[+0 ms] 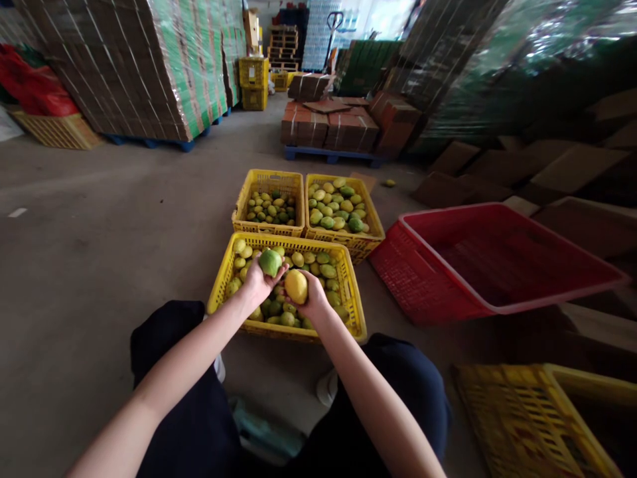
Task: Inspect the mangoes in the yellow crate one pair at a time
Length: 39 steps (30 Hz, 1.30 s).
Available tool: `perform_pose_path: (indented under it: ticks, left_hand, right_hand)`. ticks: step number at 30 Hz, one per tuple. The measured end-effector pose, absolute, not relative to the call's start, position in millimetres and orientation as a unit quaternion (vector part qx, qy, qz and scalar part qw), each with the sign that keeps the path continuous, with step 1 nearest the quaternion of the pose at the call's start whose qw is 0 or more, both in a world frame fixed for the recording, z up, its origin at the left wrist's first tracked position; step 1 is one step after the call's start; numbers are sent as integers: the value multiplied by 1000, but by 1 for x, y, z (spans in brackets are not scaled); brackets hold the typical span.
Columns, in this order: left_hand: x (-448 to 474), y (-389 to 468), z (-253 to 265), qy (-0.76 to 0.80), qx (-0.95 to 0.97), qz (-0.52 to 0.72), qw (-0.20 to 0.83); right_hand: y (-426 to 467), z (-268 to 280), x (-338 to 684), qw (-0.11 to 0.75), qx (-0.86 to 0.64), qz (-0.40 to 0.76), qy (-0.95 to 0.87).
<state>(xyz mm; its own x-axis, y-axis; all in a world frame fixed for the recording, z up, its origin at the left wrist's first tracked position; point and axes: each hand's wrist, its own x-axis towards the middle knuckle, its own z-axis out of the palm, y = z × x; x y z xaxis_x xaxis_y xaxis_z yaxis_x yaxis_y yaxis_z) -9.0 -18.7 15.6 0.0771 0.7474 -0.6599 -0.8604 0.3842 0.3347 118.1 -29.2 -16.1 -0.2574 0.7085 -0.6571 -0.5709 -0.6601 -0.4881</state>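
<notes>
Over the near yellow crate (355,302) I hold one fruit in each hand. My left hand (256,284), palm up, has its fingers curled under a green lemon (270,262). A yellow lemon (296,287) sits in my right hand (314,297), the fingers closed around its right and lower sides. The two lemons are close together but apart. Below them lie many yellow and green lemons (287,318), partly hidden by my hands. Behind this crate stand a left crate (269,229) with smaller, mostly green lemons and a right crate (371,232) with larger ones.
A red crate (423,279) stands tilted to my right, with another yellow crate (527,418) at lower right. Flattened cardboard (478,172) is heaped at the right. Wrapped pallet stacks (129,73) and bundled cartons (328,126) stand farther back. One loose lemon (390,182) lies on the floor.
</notes>
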Motion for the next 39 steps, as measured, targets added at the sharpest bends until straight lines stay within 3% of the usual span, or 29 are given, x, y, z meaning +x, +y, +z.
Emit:
perform_pose_path:
  ticks: [5,14,24,33,36,39]
  left_hand:
    - [-13,-20,23,389,-55,572,720]
    - [-8,-17,10,392,-99,580,707]
    - [-14,-17,18,362,-102,525,764]
    - [-11,-17,19,377,-46,506,774]
    - [-9,-19,25,387,-1,516,764]
    - [-8,-23,30,378,76,542,746]
  right_hand:
    - [-30,0,117,415,-539,731,-52]
    - [-30,-8,117,396,-497,772,-19]
    - [-27,-12,120,456,-437,776,11]
    - [-26,-10,125,413,-459,786,-28]
    - [-26,-8,122,434,-483,759,-58]
    - [-30,-8,121,508,-543,649,-162]
